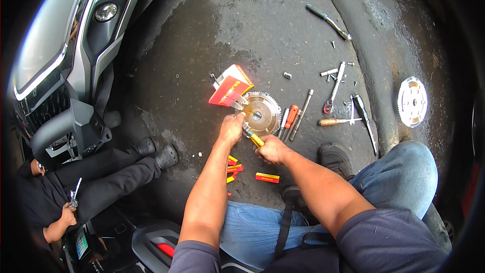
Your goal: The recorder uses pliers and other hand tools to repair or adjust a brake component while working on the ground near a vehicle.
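A round toothed metal disc (264, 113) lies on the dark wet ground in front of me. My left hand (231, 129) rests on its near left edge, fingers bent against the rim. My right hand (271, 149) is closed around the yellow handle of a screwdriver (254, 137), whose tip points up at the disc near my left fingers. A red and yellow cardboard box (231, 87) lies open just left of the disc.
Small red and yellow boxes (267, 177) lie near my hands. Screwdrivers, a ratchet (334, 89) and sockets are spread to the right, with a second toothed disc (412, 101) farther right. A scooter body (76, 35) stands at left, where another person sits (96, 182).
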Motion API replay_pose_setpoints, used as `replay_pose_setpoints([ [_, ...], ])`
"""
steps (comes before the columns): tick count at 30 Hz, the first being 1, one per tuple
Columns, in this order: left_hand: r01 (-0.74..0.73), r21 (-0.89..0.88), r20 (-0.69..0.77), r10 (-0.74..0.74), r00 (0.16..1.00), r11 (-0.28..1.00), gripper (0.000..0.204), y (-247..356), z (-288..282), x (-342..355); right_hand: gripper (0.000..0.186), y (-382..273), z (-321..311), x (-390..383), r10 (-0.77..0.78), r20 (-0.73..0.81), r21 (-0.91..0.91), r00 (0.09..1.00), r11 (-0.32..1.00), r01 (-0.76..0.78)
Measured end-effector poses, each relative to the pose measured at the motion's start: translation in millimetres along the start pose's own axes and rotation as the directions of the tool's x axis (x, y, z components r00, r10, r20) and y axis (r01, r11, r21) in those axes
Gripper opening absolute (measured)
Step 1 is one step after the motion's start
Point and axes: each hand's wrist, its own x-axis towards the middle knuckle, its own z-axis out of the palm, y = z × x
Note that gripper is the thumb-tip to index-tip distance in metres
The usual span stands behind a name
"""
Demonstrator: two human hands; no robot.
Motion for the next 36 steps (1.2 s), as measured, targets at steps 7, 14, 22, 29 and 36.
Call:
replay_pose_setpoints([
  [7, 0.018, -0.036, -0.012, -0.018, 1.0, 0.999, 0.036, 3, 2, 0, 0.025, 1, -1, 3, -0.024, -0.027, -0.063, 0.999, 0.998, 0.022],
  [14, 0.028, -0.035, 0.01, -0.028, 1.0, 0.999, 0.035, 11, 14, 3, 0.019, 26, -8, 12, -0.232, -0.032, -0.36, 0.972, 0.91, 0.205],
  [22, 0.085, 0.097, -0.014, -0.084, 0.996, 0.992, 0.036, -2, 12, 8, 0.034, -1, -1, -14, -0.11, -0.179, -0.367, 0.978, 0.929, 0.038],
  [29, 0.238, 0.193, 0.002, -0.243, 0.97, 0.952, 0.039, 7, 12, 8, 0.063, -5, 9, -40, -0.057, -0.286, -0.556, 0.957, 0.823, -0.117],
  [36, 0.277, 0.164, -0.01, -0.28, 0.96, 0.947, 0.036, -12, 24, 0, 0.066, 23, 6, -55, -0.228, -0.326, -0.725, 0.917, 0.683, -0.088],
])
